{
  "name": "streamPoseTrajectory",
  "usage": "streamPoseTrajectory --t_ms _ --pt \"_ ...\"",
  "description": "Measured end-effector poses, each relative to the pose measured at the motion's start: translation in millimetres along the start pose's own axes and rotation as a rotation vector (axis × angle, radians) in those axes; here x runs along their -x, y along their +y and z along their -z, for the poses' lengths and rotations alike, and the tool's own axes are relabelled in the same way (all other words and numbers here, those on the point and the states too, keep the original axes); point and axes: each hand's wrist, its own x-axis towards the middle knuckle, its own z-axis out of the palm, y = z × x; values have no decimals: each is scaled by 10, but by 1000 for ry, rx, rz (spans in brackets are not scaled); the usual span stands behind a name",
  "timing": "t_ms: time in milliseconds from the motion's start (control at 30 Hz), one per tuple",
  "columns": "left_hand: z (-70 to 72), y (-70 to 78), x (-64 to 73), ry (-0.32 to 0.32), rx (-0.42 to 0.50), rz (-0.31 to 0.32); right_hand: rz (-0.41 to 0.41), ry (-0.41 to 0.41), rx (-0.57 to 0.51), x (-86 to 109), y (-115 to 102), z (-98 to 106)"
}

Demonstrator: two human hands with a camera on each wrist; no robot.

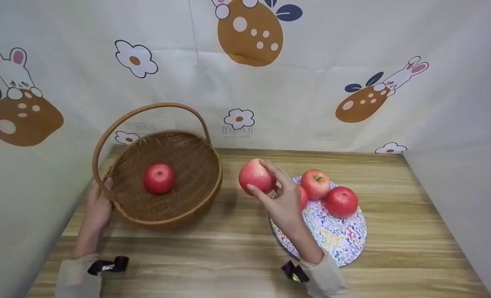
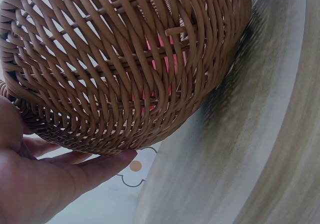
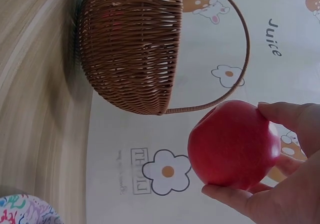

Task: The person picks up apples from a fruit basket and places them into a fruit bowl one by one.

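My right hand [image 1: 285, 200] pinches a red apple [image 1: 255, 177] between thumb and fingers, above the table between the basket and the plate. In the right wrist view that apple [image 3: 232, 145] shows whole, with the fingertips around its side. My left hand [image 1: 99, 203] holds the left side of a brown wicker basket [image 1: 196, 209] at the rim, near the foot of its arched handle. The left wrist view shows the fingers [image 2: 107, 170] along the woven wall. One red apple [image 1: 159, 179] lies inside the basket, glimpsed through the weave.
To the right, a round plate [image 1: 336, 244] with a colourful pattern carries several apples, among them a paler one with a stem [image 1: 315, 184]; my right hand partly hides another. The wooden table [image 1: 403, 231] meets a printed cloth wall [image 1: 303, 95] at the back and sides.
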Motion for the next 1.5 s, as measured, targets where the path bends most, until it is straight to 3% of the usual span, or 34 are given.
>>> streamPoseTrajectory --t_ms 167,800,1500 --pt "12 14 9 -19 -15 25 14 21 24 15 23 32" --pt "9 -16 -2 10 -39 54 8 33 32 73 65 210" --pt "-14 -6 -14 19 37 -10 41 54 67 145 126 381"
